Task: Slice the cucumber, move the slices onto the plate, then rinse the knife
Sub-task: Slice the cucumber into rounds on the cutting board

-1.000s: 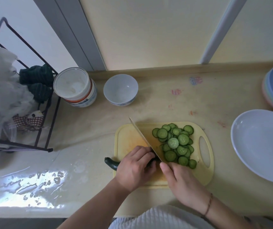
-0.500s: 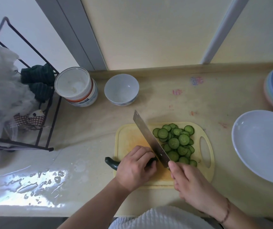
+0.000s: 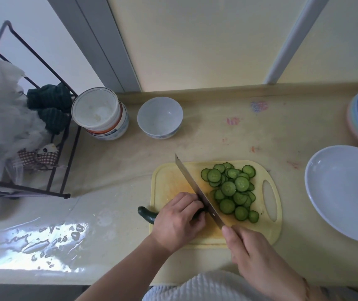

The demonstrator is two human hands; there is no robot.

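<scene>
— Beige countertop [image 3: 249,135], yellow plastic cutting board [image 3: 269,233]: what's changed?

— The broad steel knife [image 3: 197,190], gripped by the right hand [image 3: 258,259], has lifted and tilted since a second ago. The left hand [image 3: 178,222] clamps the dark green cucumber [image 3: 146,214]; round slices [image 3: 230,187] pile beside it. Slicing continues; the white oval plate [image 3: 345,192] waits.

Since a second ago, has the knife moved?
Yes. The knife now shows its flat side, and its tip reaches past the cutting board's far edge.
</scene>
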